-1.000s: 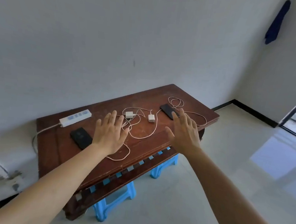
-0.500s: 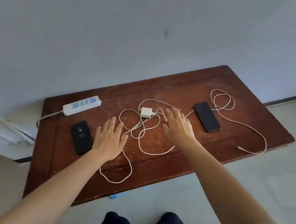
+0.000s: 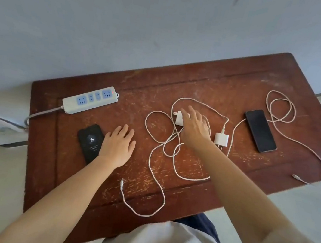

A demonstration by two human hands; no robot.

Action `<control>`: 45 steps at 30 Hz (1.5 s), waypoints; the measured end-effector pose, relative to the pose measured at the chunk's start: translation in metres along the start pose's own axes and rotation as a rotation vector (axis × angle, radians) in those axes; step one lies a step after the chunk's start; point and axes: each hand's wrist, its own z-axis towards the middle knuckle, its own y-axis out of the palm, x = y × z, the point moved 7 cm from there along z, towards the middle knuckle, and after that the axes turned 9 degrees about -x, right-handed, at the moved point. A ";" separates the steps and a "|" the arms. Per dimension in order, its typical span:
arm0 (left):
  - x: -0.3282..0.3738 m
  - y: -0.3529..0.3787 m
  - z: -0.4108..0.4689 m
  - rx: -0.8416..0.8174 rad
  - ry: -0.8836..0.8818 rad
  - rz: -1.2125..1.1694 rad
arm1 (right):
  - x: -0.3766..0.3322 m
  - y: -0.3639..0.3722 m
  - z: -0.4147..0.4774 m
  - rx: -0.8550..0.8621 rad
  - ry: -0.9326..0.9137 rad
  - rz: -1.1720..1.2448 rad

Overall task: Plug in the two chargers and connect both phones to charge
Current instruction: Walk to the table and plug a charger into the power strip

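A white power strip (image 3: 90, 100) with blue sockets lies at the back left of the brown wooden table (image 3: 208, 81). Two white chargers lie mid-table among tangled white cables (image 3: 159, 160): one charger (image 3: 178, 118) under the fingertips of my right hand (image 3: 195, 129), the other charger (image 3: 221, 139) just right of that hand. A black phone (image 3: 90, 141) with a lit screen lies left, my left hand (image 3: 118, 145) flat beside it, fingers apart. A second dark phone (image 3: 260, 130) lies at the right. Both hands hold nothing.
The table stands against a pale wall (image 3: 145, 22). One cable end (image 3: 122, 182) lies near the front edge, another cable end (image 3: 295, 177) near the right front corner. Loose cable coils (image 3: 280, 107) sit behind the right phone. Pale floor surrounds the table.
The view has closed in and tilted down over the table. My right hand has reached forward onto the left charger. My left hand has settled beside the left phone.
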 end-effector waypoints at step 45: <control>-0.162 -0.027 0.013 0.241 -0.277 -0.259 | -0.273 -0.062 0.112 -0.182 -0.681 -0.379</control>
